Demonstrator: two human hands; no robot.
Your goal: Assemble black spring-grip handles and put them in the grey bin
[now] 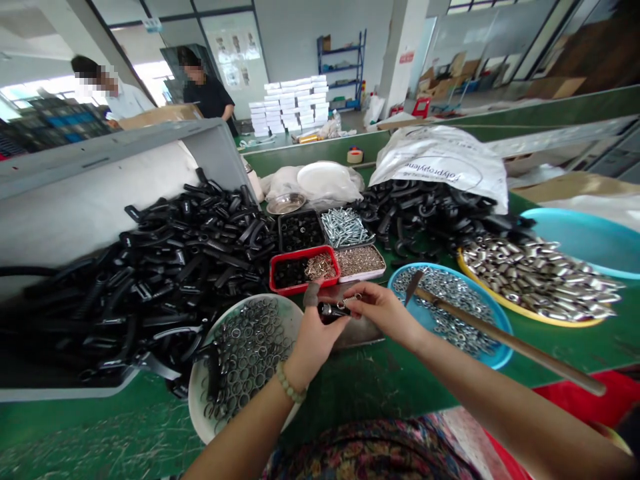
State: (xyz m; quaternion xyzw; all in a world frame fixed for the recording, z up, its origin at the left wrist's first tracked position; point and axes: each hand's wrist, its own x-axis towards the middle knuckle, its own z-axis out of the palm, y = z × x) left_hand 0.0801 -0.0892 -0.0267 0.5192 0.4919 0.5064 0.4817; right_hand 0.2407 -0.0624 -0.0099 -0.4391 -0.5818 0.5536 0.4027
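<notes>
**Where are the hands?**
Low over the green tabletop, close together. The left hand holds a small black plastic part, its fingers clamped on it.

**And the right hand?**
Its fingers are pinched together on a little metal ring, right against the black part. It's too small to make out any detail.

**What's closest to them?**
Below the left wrist sits a white bowl full of metal rings. Under the right forearm is a blue tray of metal washers, with a wooden-handled blade lying across it.

**Anything else nearby?**
Just ahead, a red tray holds black bits, and a big heap of black plastic handles lies to the left.
</notes>
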